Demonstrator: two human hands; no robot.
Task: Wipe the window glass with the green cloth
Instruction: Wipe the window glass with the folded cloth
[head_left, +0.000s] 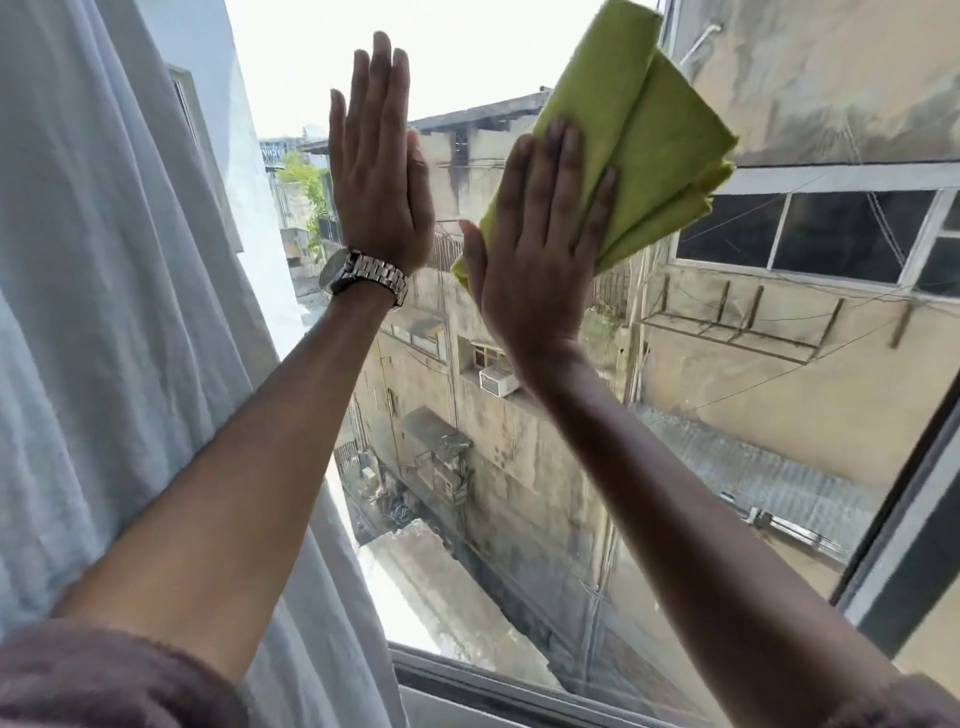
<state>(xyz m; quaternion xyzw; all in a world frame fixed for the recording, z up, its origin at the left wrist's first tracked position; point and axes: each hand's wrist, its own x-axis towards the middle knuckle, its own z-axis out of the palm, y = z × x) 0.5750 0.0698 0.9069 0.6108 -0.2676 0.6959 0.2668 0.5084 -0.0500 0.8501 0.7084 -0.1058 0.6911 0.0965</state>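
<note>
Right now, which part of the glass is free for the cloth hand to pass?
Free: the lower glass between the two forearms, down to the bottom frame. Crowded: upper middle, where the left hand lies flat beside the right hand pressing the green cloth; the curtain borders the left.

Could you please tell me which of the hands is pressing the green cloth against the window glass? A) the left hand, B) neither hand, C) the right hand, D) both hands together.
C: the right hand lies flat on the green cloth, while the left hand is bare.
</note>
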